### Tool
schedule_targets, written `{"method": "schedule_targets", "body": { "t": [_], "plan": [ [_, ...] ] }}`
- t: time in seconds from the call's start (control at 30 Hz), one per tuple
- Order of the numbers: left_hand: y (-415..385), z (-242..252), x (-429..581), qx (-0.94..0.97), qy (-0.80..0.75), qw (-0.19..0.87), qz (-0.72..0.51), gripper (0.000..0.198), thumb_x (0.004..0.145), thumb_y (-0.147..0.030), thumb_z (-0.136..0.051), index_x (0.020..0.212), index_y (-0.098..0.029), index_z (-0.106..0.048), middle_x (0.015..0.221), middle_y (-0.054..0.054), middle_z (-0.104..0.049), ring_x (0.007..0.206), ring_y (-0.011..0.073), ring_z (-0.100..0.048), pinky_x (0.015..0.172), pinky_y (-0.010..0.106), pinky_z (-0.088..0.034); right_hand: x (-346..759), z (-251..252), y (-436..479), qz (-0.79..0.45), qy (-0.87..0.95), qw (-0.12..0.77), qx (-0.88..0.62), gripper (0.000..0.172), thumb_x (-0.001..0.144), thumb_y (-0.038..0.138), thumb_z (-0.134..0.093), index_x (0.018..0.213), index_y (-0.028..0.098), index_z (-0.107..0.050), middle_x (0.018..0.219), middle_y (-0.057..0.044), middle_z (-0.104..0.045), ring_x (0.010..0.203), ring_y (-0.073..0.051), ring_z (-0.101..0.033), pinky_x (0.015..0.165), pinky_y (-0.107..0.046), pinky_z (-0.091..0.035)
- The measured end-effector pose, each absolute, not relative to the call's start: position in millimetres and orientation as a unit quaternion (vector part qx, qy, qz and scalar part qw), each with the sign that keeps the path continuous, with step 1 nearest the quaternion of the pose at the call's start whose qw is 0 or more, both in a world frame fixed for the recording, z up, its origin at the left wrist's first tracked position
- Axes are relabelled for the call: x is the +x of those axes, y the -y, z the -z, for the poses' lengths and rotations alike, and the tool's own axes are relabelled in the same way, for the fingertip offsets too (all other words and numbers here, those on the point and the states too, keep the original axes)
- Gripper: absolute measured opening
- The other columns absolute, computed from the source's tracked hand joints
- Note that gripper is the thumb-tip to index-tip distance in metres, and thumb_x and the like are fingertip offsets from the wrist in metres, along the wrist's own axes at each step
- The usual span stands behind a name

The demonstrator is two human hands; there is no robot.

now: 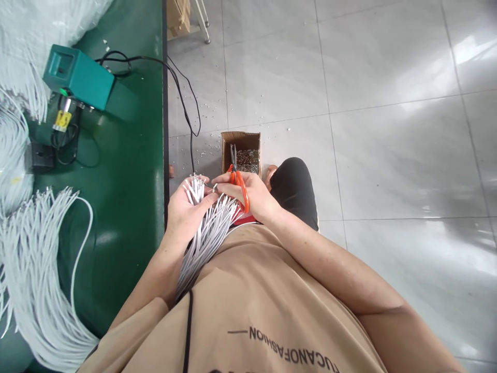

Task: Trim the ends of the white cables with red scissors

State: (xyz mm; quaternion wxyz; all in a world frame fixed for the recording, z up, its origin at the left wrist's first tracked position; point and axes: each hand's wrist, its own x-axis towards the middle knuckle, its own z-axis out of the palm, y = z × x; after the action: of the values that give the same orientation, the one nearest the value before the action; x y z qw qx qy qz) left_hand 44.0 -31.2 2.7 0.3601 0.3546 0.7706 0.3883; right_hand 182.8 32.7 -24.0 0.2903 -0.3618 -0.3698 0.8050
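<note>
Nearest me, just short of the cardboard box (241, 139), my left hand (183, 211) is curled around a bundle of white wires (205, 235), cut ends toward the box. My right hand (252, 199) pinches at those ends while gripping orange-handled scissors (239, 185), blades over the box. Farther left of the box, a teal machine (77, 76) sits on the green table (128, 207).

I can read only one print. Across the front of the person's tan shirt (272, 290) runs a line of dark capitals (293, 353), upside down from my view. It reads "UCANOFASHION", followed by a short dash, and its beginning runs off the bottom edge. The yellow label (62, 120) on the green machine (77, 76) is too small for me to read.
</note>
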Motion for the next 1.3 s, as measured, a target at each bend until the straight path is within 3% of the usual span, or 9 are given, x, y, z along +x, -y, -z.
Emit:
{"method": "schedule_targets", "body": {
  "t": [0.2, 0.5, 0.67, 0.97, 1.13, 1.3],
  "plan": [
    [30.8, 1.5, 40.9, 0.319, -0.727, 0.432, -0.427, 0.043, 0.06, -0.029, -0.082, 0.098, -0.02, -0.064, 0.077, -0.001, -0.067, 0.066, 0.0138, -0.061, 0.069, 0.027, -0.048, 181.0, 29.9, -28.0, -0.774, 0.405, 0.3, -0.383, 0.022, 0.071, 0.036, -0.069, 0.076, 0.015, -0.066, 0.064, 0.003, -0.058, 0.058, -0.008, -0.047, 0.058, -0.022, -0.04],
    [29.6, -11.1, 42.4, 0.402, -0.8, 0.271, -0.352, 0.034, 0.063, -0.029, -0.079, 0.093, -0.02, -0.065, 0.082, 0.0, -0.07, 0.076, 0.0151, -0.064, 0.078, 0.027, -0.047, 176.6, 26.5, -19.3, -0.802, 0.354, 0.292, -0.383, 0.024, 0.067, 0.036, -0.072, 0.068, 0.015, -0.06, 0.062, 0.004, -0.052, 0.057, -0.007, -0.041, 0.055, -0.022, -0.033],
    [29.4, -7.2, 43.2, 0.391, -0.799, 0.279, -0.363, 0.033, 0.063, -0.029, -0.078, 0.091, -0.019, -0.065, 0.082, 0.0, -0.069, 0.072, 0.0141, -0.064, 0.074, 0.027, -0.05, 173.0, 26.7, -19.1, -0.834, 0.27, 0.316, -0.364, 0.021, 0.063, 0.029, -0.074, 0.073, 0.015, -0.063, 0.069, 0.003, -0.059, 0.066, -0.008, -0.05, 0.065, -0.022, -0.039],
    [30.6, 3.5, 37.0, 0.378, -0.774, 0.306, -0.406, 0.039, 0.06, -0.027, -0.079, 0.096, -0.02, -0.063, 0.076, -0.001, -0.067, 0.067, 0.0139, -0.063, 0.072, 0.028, -0.05, 184.5, 20.2, -22.5, -0.809, 0.373, 0.275, -0.362, 0.017, 0.067, 0.029, -0.072, 0.072, 0.014, -0.067, 0.061, 0.004, -0.051, 0.058, -0.008, -0.045, 0.059, -0.023, -0.036],
    [29.6, 4.9, 29.8, 0.399, -0.791, 0.246, -0.393, 0.036, 0.064, -0.03, -0.078, 0.095, -0.02, -0.063, 0.077, -0.001, -0.068, 0.069, 0.0147, -0.063, 0.072, 0.028, -0.05, 190.2, 10.4, -24.7, -0.848, 0.394, 0.233, -0.267, 0.02, 0.068, 0.033, -0.073, 0.068, 0.014, -0.065, 0.059, 0.005, -0.053, 0.055, -0.005, -0.043, 0.057, -0.021, -0.035],
    [30.2, 8.9, 27.6, 0.378, -0.772, 0.289, -0.421, 0.034, 0.061, -0.031, -0.08, 0.089, -0.02, -0.064, 0.078, -0.001, -0.067, 0.068, 0.0144, -0.062, 0.072, 0.028, -0.051, 180.5, 21.5, -32.8, -0.762, 0.397, 0.298, -0.417, 0.027, 0.069, 0.041, -0.071, 0.069, 0.014, -0.065, 0.06, 0.003, -0.055, 0.056, -0.007, -0.044, 0.054, -0.022, -0.035]
  ]
}}
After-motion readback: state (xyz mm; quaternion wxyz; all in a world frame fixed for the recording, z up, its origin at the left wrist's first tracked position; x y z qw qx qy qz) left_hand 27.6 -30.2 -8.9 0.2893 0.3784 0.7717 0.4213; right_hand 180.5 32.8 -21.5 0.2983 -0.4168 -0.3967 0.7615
